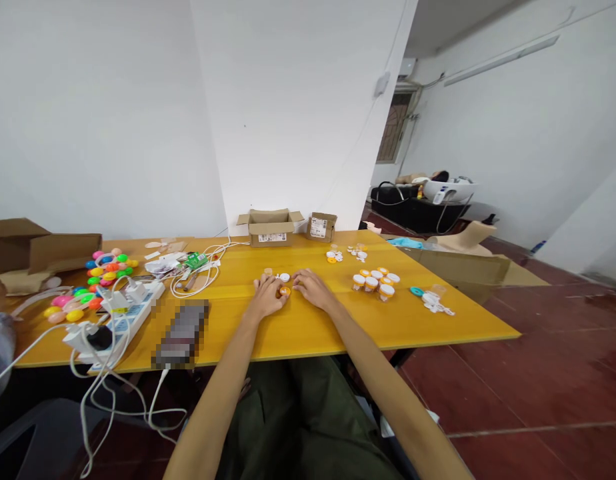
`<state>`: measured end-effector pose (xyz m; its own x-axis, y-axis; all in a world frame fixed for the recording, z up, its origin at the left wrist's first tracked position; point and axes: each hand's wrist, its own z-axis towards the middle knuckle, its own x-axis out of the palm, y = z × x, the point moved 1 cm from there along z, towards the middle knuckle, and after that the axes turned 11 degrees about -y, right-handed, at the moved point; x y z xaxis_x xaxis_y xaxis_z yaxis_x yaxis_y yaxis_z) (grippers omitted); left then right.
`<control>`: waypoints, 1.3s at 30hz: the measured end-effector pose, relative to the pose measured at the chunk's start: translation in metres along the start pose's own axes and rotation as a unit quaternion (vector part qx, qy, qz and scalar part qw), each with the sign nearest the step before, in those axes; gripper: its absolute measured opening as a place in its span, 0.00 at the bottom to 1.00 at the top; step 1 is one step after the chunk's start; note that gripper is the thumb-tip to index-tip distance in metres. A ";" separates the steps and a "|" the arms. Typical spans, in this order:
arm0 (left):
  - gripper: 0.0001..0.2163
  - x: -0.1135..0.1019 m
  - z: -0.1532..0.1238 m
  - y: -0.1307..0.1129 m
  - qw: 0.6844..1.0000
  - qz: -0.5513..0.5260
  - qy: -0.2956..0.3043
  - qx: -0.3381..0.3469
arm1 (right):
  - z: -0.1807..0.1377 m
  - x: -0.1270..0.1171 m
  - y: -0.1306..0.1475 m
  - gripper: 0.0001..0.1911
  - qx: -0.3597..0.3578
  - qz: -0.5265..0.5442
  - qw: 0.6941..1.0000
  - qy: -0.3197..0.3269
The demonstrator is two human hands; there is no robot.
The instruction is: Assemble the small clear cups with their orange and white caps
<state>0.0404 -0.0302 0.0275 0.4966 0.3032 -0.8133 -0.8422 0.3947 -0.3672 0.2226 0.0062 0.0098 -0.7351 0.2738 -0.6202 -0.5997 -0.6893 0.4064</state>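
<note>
On the table in front of me, my left hand (269, 297) is closed, its thumb and fingers at a small round orange-and-white part (285, 291). Just to the right, my right hand (311, 289) has bent fingers set apart, pointing at that part, and nothing shows between them. Beyond the fingertips lie small white plastic pieces (283, 277) and a pale see-through piece (268, 272). To the right stands a group of small tubs with white and orange tops (371, 283). The fine shape of the part at my left hand is too small to make out.
Loose white and orange pieces (332, 256) and white pieces with a teal ring (417, 291) lie farther right. An open carton (269, 228) and a smaller box (321, 227) stand behind. Leftward are a phone (183, 331), power strip (128, 323), cables and colourful balls (111, 267).
</note>
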 end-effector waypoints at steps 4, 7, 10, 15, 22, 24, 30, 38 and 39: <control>0.10 0.004 0.001 0.004 1.000 -0.003 0.000 -0.004 | 0.001 0.002 -0.001 0.09 0.004 0.017 1.000 -0.019; 0.10 0.005 0.002 0.005 1.000 -0.004 0.002 -0.001 | 0.002 0.006 -0.002 0.08 0.004 0.036 0.999 -0.031; 0.09 0.005 0.002 0.005 1.000 -0.003 0.000 0.005 | 0.003 0.009 -0.002 0.08 0.008 0.054 0.998 -0.029; 0.08 0.001 0.001 0.002 1.000 -0.002 0.004 0.011 | 0.004 0.011 0.003 0.06 0.009 0.071 0.997 -0.012; 0.08 -0.001 0.001 0.001 1.000 -0.006 0.006 0.010 | 0.004 0.010 0.007 0.07 -0.001 0.063 0.998 0.009; 0.08 -0.001 0.001 0.001 1.000 -0.009 0.006 0.011 | 0.004 0.010 0.007 0.07 -0.003 0.058 0.998 0.006; 0.07 -0.004 0.001 -0.002 1.000 -0.008 0.010 0.008 | 0.003 0.009 0.007 0.07 -0.008 0.063 0.998 0.005; 0.06 -0.003 0.001 -0.002 1.000 -0.014 0.003 0.010 | 0.003 0.012 0.003 0.06 -0.004 0.079 0.997 0.000; 0.06 -0.003 0.001 -0.001 1.000 -0.013 0.003 0.011 | 0.003 0.012 0.003 0.06 -0.004 0.078 0.997 0.000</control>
<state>0.0407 -0.0302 0.0308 0.5174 0.2871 -0.8062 -0.8239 0.4217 -0.3786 0.2111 0.0097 0.0053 -0.8199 0.1629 -0.5488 -0.4750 -0.7286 0.4935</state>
